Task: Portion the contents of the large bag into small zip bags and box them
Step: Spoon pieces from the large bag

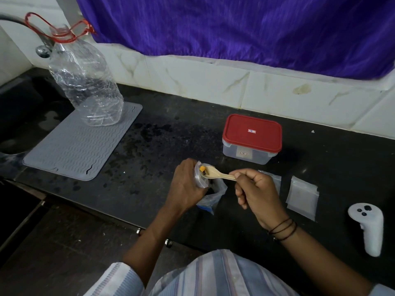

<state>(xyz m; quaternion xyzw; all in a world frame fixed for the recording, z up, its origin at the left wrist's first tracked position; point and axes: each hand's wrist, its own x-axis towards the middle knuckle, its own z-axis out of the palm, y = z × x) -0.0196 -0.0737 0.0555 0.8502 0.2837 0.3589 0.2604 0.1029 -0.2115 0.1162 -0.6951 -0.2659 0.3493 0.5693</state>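
Left hand (186, 184) grips a small zip bag (201, 178) by its mouth, fingers curled round the top edge to keep it open. Right hand (256, 191) pinches the handle of a pale spoon (215, 173); the spoon bowl sits at the small bag's opening with a yellow piece and a dark piece (202, 169) on it. Looks like a portion going in, bag far from full.

Large bag (213, 195) lies on the black tabletop (149, 146), just below and beside the small one, open, dark contents inside; it is partly hidden by the left hand.

Empty zip bags (302, 197) are stacked flat to the right, near the right hand. Another clear bag (275, 180) is half hidden behind the right hand. Box with red lid (252, 133) stands behind, lid on, apart from the hands.

Handling: zip bags are thin, soft film, light and likely slippery; they collapse unless held at the mouth, so pinching the rim near the zip strip is best. Pieces look small and loose, could roll off the spoon. The box is rigid; take it by its sides.

Also there: crumpled clear bottle (85, 82) on a grey mat (81, 144), white controller (367, 225) far right.
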